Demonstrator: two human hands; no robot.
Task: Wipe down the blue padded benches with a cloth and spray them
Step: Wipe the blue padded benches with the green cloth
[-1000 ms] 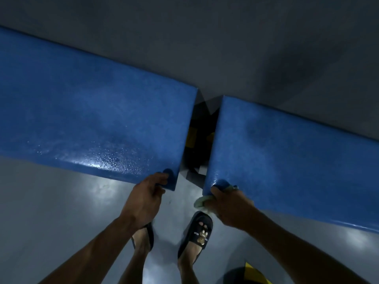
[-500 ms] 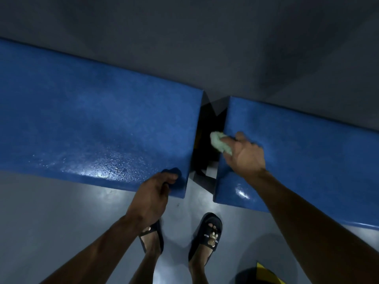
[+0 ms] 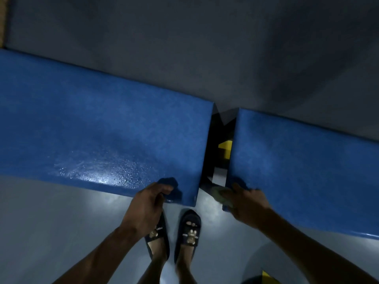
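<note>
Two blue padded benches run side by side along a grey wall. The left bench [image 3: 98,136] has wet droplets shining near its front edge. My left hand [image 3: 146,203] grips that bench's front right corner, with the thumb on top. The right bench [image 3: 303,167] starts across a narrow gap. My right hand [image 3: 246,203] holds a pale green cloth [image 3: 222,194] against the right bench's front left corner. Most of the cloth is hidden under my fingers. No spray bottle is in view.
The dark gap [image 3: 220,144] between the benches shows a black frame and a yellow part [image 3: 225,146]. My feet in dark slippers [image 3: 189,230] stand on the grey floor just in front. A yellow-and-dark object [image 3: 266,276] sits at the bottom right.
My right hand with the cloth has drawn back along the right bench's left edge, from mid-depth to its front corner. My left hand keeps its hold on the left bench's corner.
</note>
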